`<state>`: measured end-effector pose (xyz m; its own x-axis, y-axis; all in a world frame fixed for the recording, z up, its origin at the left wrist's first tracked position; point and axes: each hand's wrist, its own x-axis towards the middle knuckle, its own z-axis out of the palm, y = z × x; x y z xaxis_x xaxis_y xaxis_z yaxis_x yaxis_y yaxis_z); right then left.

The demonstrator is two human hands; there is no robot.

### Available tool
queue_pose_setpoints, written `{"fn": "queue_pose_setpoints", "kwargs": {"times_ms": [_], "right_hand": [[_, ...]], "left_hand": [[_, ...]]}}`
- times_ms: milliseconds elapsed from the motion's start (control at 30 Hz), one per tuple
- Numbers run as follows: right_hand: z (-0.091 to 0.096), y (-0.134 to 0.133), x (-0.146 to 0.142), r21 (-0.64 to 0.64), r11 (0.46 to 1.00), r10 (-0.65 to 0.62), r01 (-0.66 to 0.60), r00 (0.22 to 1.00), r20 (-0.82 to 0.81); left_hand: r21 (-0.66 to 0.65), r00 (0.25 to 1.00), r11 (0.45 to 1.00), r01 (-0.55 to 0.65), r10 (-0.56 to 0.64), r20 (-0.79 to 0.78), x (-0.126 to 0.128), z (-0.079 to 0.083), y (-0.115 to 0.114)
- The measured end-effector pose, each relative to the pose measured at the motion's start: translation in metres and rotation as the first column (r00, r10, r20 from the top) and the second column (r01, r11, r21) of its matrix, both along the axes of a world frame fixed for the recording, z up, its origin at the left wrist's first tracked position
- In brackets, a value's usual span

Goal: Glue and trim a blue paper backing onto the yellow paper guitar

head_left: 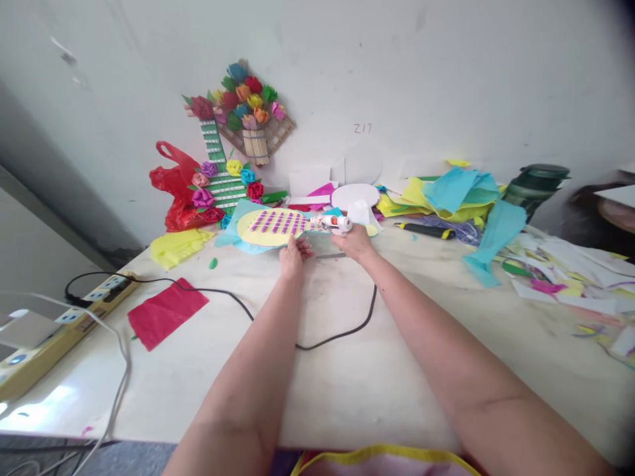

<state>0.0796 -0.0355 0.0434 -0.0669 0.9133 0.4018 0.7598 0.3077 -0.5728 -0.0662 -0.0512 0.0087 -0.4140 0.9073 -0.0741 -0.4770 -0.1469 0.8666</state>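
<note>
Yellow oval craft piece (272, 228), shaped like a racket, lies near the centre of the frame, with light-blue crepe paper (227, 238) showing beneath and around it. Its pale face carries slanting rows of short purple strips (278, 222), a few reaching close to its right end, while the rim at left and below is bare. The left hand (294, 254) is at its lower right edge with fingers bent; whether they pinch the edge or only rest against it, I cannot tell. The right hand (356, 243), just beside and apart from the left one, is closed around a white glue gun (335, 223) with reddish markings, its nozzle pointing left over the piece's right end. Among the containers, a small holder made of upright sticks (256, 147), in the upper left of the frame, bears a bunch of many-coloured paper flowers (248, 99) above its top. Left of centre, a crumpled red plastic bag (173, 178) stands with a handle raised, its contents hidden. Toward the right edge, a dark green bottle (536, 185) with a lid leans behind blue paper (503, 228); what it contains cannot be seen.
</note>
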Motion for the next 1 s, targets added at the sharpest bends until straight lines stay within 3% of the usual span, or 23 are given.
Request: {"fn": "queue_pose_setpoints", "kwargs": {"times_ms": [200,367,567,1000], "right_hand": [[-0.018,0.004,0.012,0.096,0.995,0.037,-0.031,0.998,-0.059],[-0.026,-0.003,0.020,0.146,0.989,-0.040,0.019,0.989,0.140],[-0.030,-0.007,0.022,0.235,0.972,-0.057,-0.014,0.954,0.295],[-0.034,-0.004,0.020,0.211,0.977,-0.095,0.020,0.931,0.353]], "left_hand": [[0.032,1.000,0.999,-0.002,0.001,0.027,-0.003,0.001,-0.001],[0.033,0.998,0.999,-0.008,0.006,0.056,-0.004,0.004,-0.004],[0.032,0.998,0.999,-0.010,0.008,0.061,-0.003,0.003,-0.004],[0.037,1.000,0.999,-0.006,0.005,0.027,-0.003,0.001,-0.003]]}}
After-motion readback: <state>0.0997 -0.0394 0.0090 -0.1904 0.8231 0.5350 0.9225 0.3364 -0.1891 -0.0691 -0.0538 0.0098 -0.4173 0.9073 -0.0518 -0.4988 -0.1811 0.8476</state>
